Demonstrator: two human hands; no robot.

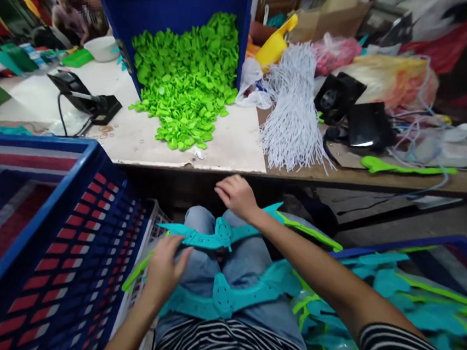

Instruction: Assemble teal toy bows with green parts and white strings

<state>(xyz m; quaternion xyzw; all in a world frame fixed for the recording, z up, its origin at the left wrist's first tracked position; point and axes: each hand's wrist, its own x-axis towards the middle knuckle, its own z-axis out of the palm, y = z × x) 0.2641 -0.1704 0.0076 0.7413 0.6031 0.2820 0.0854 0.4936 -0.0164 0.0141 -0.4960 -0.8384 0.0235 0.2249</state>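
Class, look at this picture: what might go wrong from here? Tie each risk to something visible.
Two turquoise pieces lie across the person's lap; a shift in posture might slide one off.

Small green pieces spread from the blue bin toward the front of the table; a bump could scatter some.

White strands reach close to its edge, so the right hand might snag them.

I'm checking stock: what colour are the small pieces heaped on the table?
Small pieces: bright green, head view.

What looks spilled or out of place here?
Small bright-green plastic pieces spread in a loose heap from the open dark-blue box onto the pale tabletop. That resembles a spill, but may be deliberate.
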